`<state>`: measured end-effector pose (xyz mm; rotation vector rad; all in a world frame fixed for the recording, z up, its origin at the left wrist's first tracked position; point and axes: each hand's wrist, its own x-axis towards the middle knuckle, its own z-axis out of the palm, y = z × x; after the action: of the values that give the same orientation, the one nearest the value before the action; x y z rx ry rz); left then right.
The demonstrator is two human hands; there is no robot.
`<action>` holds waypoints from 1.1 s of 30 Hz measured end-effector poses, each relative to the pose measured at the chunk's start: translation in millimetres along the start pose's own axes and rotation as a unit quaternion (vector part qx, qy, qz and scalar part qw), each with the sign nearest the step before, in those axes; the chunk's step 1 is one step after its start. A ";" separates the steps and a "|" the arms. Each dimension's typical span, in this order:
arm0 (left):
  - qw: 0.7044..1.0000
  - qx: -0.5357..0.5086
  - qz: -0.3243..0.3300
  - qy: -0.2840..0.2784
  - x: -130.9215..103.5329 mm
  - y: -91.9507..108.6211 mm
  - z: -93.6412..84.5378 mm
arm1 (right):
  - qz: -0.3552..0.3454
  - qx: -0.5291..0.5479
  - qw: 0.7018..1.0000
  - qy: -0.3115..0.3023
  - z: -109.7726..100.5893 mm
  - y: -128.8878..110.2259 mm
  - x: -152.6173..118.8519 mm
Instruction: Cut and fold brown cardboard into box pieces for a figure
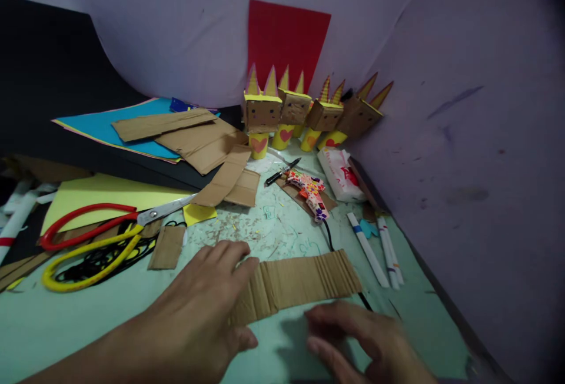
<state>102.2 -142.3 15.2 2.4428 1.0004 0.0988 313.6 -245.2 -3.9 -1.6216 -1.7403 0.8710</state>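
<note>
- Cardboard strip (304,281): left end hiding beneath the left hand (200,307).
- Right hand (366,343): blurring slightly, running off the near edge.
- Black cord (328,235): passing out of sight under the strip.
- Black sheet (44,60): extending past the left edge.
- White marker (17,225), far left: leaving the frame.
- Green scribbles (309,247): appearing too faint for reading.

No text can be read: the red print (351,176) on the white packet (334,166), at three o'clock from the view's centre, and green scribbles (309,248) on the table (132,319), toward five o'clock, are unclear.
</note>
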 end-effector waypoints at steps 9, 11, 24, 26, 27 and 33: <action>0.996 0.070 0.056 0.019 1.4 -5.1 31.4 | -0.154 -0.141 0.978 -0.012 11.2 13.5 42.1; 0.994 0.084 0.068 0.029 2.5 -9.8 34.0 | -0.160 -0.127 0.979 -0.010 12.9 16.4 41.4; 0.988 0.120 0.100 0.010 1.7 -21.8 30.5 | -0.202 -0.101 0.974 0.019 14.6 23.6 43.7; 0.985 0.122 0.120 0.009 -1.1 -25.4 31.5 | -0.200 -0.103 0.974 0.022 15.0 22.9 44.1; 0.984 0.119 0.133 0.004 -2.2 -27.8 33.0 | -0.199 -0.106 0.974 0.023 15.1 22.5 44.3; 0.992 0.051 0.115 0.030 -3.8 -28.2 41.2 | -0.205 -0.134 0.969 -0.017 15.7 18.6 44.7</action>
<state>91.6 -144.9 -33.6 2.6555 0.7626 0.2049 309.1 -200.9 -28.6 -1.3305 -2.1873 0.4839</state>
